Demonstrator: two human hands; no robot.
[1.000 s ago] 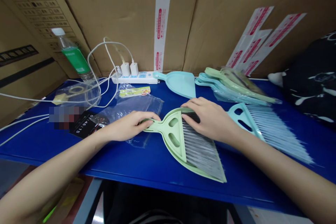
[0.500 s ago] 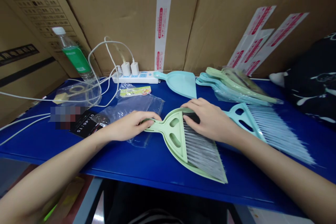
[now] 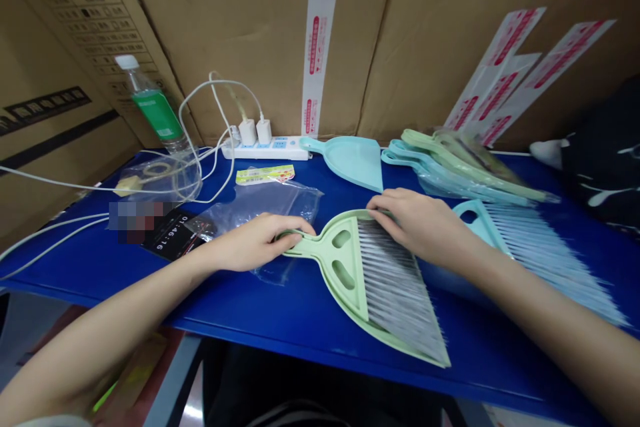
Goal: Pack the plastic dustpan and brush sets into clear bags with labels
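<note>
A pale green hand brush (image 3: 353,273) with grey bristles lies nested in a matching green dustpan (image 3: 383,332), just over the blue table. My left hand (image 3: 257,240) is closed round their stacked handles. At the far rim of the dustpan, beside the bristles, my right hand (image 3: 425,223) is closed with thumb and fingertips on the edge. Under my right forearm lies a light blue brush (image 3: 483,227), partly hidden. Flat clear plastic bags (image 3: 275,203) with a yellow-green label card (image 3: 265,175) lie behind my left hand.
A light blue dustpan (image 3: 353,157) lies at the back, beside bagged blue and green sets (image 3: 460,163). A power strip (image 3: 295,149) with chargers and white cables, a bottle (image 3: 159,117) and a phone (image 3: 173,233) occupy the left. Cardboard (image 3: 240,27) walls the back.
My right hand has slid from over the bristles to the dustpan's far rim, uncovering more bristles. My left hand keeps its hold on the handles. The whole view has shifted slightly.
</note>
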